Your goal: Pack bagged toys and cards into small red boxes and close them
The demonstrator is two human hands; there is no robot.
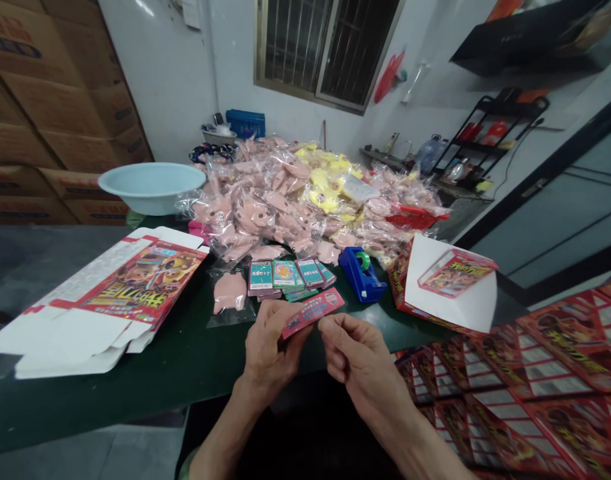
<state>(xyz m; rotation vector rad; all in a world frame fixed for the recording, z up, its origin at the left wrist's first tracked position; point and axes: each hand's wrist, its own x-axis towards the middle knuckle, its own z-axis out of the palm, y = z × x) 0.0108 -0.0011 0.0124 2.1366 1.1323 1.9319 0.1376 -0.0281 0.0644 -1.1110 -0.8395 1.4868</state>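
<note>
My left hand [269,347] is closed on a small red card pack [313,311], held tilted above the dark green table [185,360]. My right hand [355,353] sits just right of it, fingers curled, its fingertips touching the pack's lower right edge. Just beyond the hands lie several small card packs [285,275] in a row, and a pink toy in a clear bag [229,293].
A big heap of bagged pink and yellow toys [305,193] fills the far table. Flat red printed cartons [110,293] lie left, a blue tape dispenser [360,272] and an open red box [450,283] right, stacked red boxes [525,373] lower right, and a pale basin [150,185] back left.
</note>
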